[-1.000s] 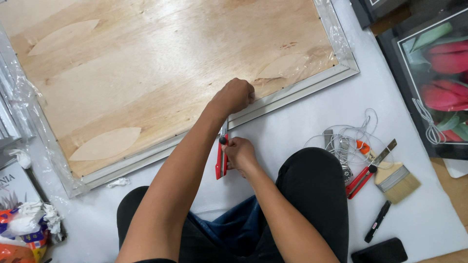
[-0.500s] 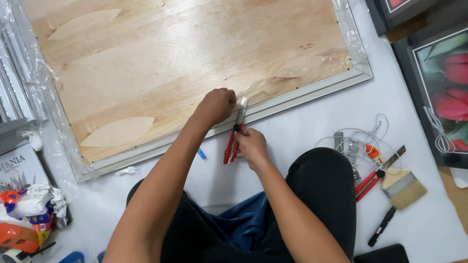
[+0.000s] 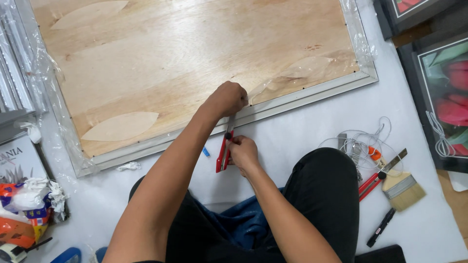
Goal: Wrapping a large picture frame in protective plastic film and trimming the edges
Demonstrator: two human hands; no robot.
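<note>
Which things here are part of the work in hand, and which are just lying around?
In use: red pliers, wooden backing board, white frame, left hand, right hand.

Lying about: paintbrush, black marker, white cord, framed pictures.

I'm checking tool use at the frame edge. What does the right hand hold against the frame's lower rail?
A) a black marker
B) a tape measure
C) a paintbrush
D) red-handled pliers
D: the right hand grips red-handled pliers, their nose up at the frame beside the left hand.
</note>
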